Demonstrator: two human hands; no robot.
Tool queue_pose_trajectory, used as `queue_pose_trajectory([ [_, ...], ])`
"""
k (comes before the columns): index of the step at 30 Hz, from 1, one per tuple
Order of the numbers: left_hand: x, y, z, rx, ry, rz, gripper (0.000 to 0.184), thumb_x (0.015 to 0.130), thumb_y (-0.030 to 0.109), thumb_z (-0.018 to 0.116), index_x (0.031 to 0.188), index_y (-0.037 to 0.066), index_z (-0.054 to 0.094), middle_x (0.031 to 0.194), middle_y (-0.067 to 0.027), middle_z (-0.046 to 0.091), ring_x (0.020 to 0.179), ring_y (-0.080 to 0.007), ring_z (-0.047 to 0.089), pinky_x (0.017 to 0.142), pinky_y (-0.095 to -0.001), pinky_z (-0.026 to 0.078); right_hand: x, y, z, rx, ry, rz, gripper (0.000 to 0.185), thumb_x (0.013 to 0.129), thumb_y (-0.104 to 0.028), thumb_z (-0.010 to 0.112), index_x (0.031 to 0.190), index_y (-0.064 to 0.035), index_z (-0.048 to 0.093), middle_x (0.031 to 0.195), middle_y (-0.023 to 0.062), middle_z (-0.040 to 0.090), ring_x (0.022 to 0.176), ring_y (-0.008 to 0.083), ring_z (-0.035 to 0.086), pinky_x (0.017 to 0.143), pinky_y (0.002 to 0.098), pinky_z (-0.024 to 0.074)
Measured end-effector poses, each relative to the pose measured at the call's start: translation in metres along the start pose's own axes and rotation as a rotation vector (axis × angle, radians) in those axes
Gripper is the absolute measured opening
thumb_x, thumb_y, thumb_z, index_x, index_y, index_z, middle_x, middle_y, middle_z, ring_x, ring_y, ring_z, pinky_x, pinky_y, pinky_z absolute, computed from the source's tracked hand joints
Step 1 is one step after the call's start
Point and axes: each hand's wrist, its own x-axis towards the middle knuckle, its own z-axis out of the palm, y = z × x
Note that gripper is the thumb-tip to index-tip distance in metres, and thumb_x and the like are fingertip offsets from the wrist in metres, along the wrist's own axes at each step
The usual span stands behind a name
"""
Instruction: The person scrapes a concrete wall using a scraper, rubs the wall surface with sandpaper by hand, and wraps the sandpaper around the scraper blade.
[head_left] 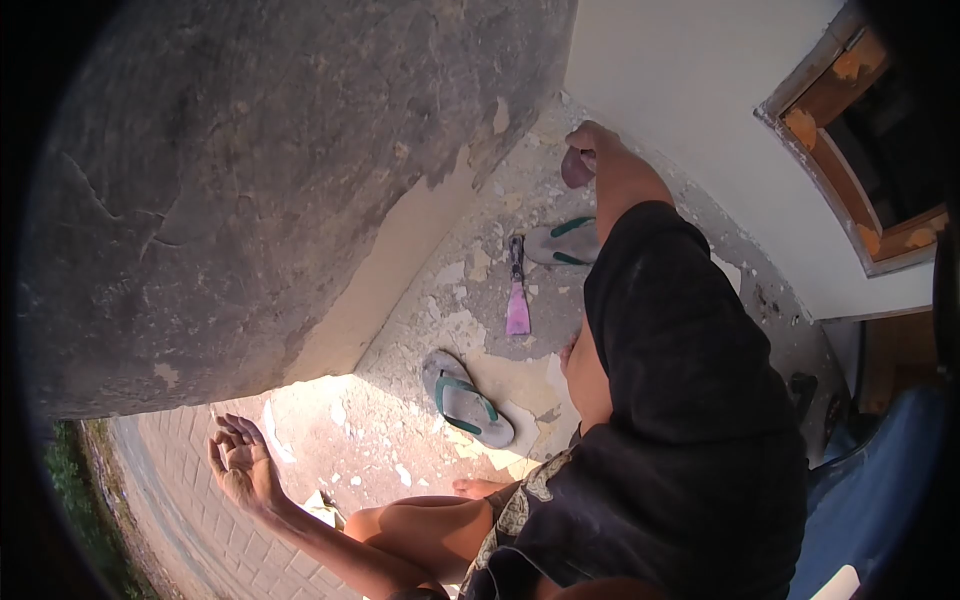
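Note:
My left hand (pixel 246 470) is raised at the lower left, fingers apart and loosely curled, with nothing in it. It is over the sunlit paving and below the end of the dark, patchy wall (pixel 250 200). Near the far corner, my right hand (pixel 594 140) is closed around a rounded, reddish-brown piece (pixel 576 170) whose kind I cannot make out. A paint scraper (pixel 517 290) with a dark handle and a pinkish blade lies on the floor. One grey flip-flop (pixel 548 245) with green straps rests beside it, and the other flip-flop (pixel 468 402) lies nearer my feet.
Paint flakes (pixel 455 330) are scattered over the floor. A pale wall (pixel 680 80) with a wooden-framed window (pixel 850 200) rises at the right. Something blue (pixel 870 490) stands at the lower right. Brick paving (pixel 215 530) and greenery (pixel 75 480) are outside at the lower left.

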Motion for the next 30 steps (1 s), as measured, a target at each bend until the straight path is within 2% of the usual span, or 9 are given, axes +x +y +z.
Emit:
queue_pose_trajectory([
  [5,0.0000,0.0007,-0.0009,0.008,-0.001,0.017,0.010,0.087,0.006,0.049,0.088,-0.004,0.048,0.107,-0.0194,0.051,0.106,-0.0286,0.048,0.096,-0.0425,0.038,0.0040,0.0008,0.0019,0.073,0.016,0.029,0.024,0.075,-0.025,0.053,0.084,-0.0029,0.058,0.073,0.0067,0.059,0.057,0.0178,0.056,0.049,0.0312,0.0435],
  [10,-0.0022,-0.0036,0.0030,0.014,-0.018,0.026,0.012,0.089,0.007,0.046,0.091,-0.005,0.047,0.103,-0.0202,0.052,0.103,-0.0282,0.050,0.095,-0.0415,0.040,-0.0028,-0.0004,-0.0021,0.026,0.017,0.003,0.022,0.076,-0.024,0.052,0.081,-0.0039,0.058,0.070,0.0067,0.058,0.055,0.0153,0.054,0.046,0.0287,0.0418],
  [13,-0.0002,0.0002,-0.0003,-0.016,-0.007,0.003,0.008,0.085,0.004,0.051,0.088,-0.004,0.048,0.108,-0.0189,0.051,0.107,-0.0282,0.048,0.097,-0.0420,0.038,-0.0042,-0.0014,-0.0020,0.046,0.013,0.023,0.022,0.076,-0.024,0.052,0.082,-0.0043,0.058,0.069,0.0062,0.057,0.053,0.0149,0.053,0.045,0.0287,0.0411],
  [17,-0.0005,-0.0006,-0.0001,-0.012,-0.003,0.024,0.008,0.085,0.003,0.051,0.088,-0.004,0.048,0.106,-0.0184,0.051,0.106,-0.0278,0.048,0.097,-0.0417,0.038,-0.0036,-0.0019,-0.0002,0.024,0.056,0.005,0.021,0.075,-0.024,0.052,0.080,-0.0048,0.058,0.064,0.0047,0.056,0.050,0.0142,0.051,0.044,0.0289,0.0399],
  [23,-0.0012,-0.0006,0.0009,-0.011,-0.011,0.016,0.008,0.085,0.003,0.051,0.088,-0.003,0.048,0.106,-0.0183,0.051,0.105,-0.0272,0.048,0.097,-0.0416,0.039,-0.0017,-0.0036,-0.0005,0.077,0.008,0.022,0.018,0.075,-0.024,0.052,0.078,-0.0061,0.057,0.060,0.0034,0.053,0.049,0.0130,0.050,0.043,0.0276,0.0389],
  [30,-0.0029,-0.0045,0.0052,0.003,0.015,0.039,0.010,0.087,0.005,0.048,0.091,-0.005,0.047,0.104,-0.0191,0.052,0.102,-0.0272,0.050,0.094,-0.0406,0.041,0.0013,-0.0045,0.0011,0.079,0.012,0.022,0.018,0.075,-0.023,0.052,0.078,-0.0057,0.056,0.063,0.0042,0.054,0.051,0.0134,0.051,0.043,0.0278,0.0391],
])
